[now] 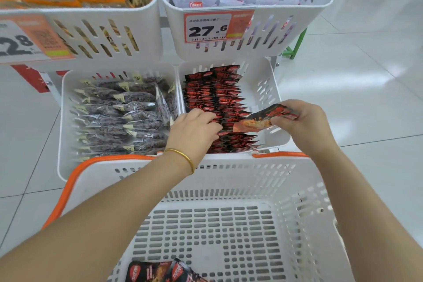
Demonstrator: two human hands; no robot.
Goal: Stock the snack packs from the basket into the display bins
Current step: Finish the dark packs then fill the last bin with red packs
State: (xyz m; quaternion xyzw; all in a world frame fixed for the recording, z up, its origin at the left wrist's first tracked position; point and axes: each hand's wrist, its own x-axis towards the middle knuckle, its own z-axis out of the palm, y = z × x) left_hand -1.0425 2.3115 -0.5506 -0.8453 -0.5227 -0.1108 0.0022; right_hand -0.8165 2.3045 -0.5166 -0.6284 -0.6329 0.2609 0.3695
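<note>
A white basket point(229, 174) with orange handles sits right below me, and black-and-red snack packs point(160, 270) lie at its near edge. In front stands a lower white display bin point(263, 89) holding a row of upright black-and-red packs point(215, 94). My left hand point(194, 130) reaches into that row, fingers curled among the packs, parting them. My right hand point(306, 121) pinches one black-and-red snack pack point(265, 119) above the bin's near right side, tilted toward the row.
Left of it, a second low bin point(66, 121) holds dark clear-wrapped packs. Above are two upper bins: one with orange packs point(91, 27), one with pale packs point(286, 25) and a 27.6 price tag. White tiled floor lies to the right.
</note>
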